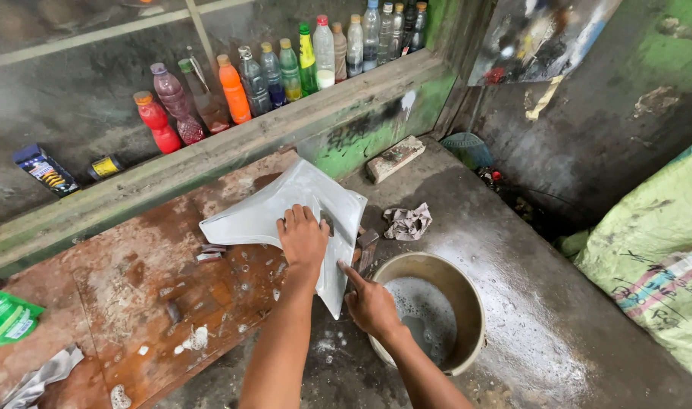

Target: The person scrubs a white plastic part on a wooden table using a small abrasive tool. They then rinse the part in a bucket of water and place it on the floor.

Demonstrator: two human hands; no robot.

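The grey plastic panel (285, 208) lies across the rusty board (134, 288), with the soapy bucket (467, 303) just beside its lower tip. Your left hand (303, 238) presses flat on the panel, fingers spread. Your right hand (370, 301), between panel and bucket, touches the panel's edge with one finger extended.
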